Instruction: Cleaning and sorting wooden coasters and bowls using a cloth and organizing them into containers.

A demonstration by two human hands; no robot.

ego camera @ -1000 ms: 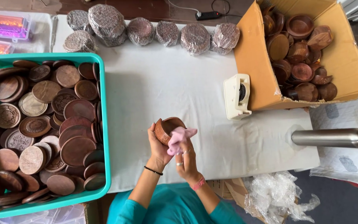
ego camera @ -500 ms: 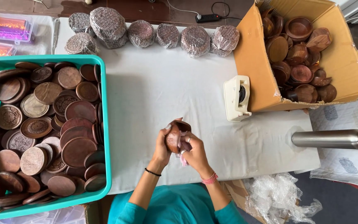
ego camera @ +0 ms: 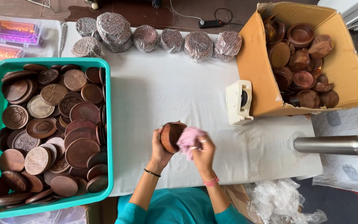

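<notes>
The left hand point(ego camera: 161, 146) closed its grip on a small wooden bowl point(ego camera: 171, 135) above the desk point(ego camera: 166, 95), while the right hand point(ego camera: 199, 150) clutched a pink cloth point(ego camera: 188, 139) against it. A cardboard box point(ego camera: 344, 70) of bowls seemingly waited at right; round wrapped bundles point(ego camera: 146, 38) lined the far edge, a teal crate point(ego camera: 108, 124) of lids at left.

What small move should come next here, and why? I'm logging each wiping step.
Probably turn the wooden bowl a little in the left hand so a fresh patch meets the pink cloth, which the right hand presses against its open side, covering only part of it.
</notes>
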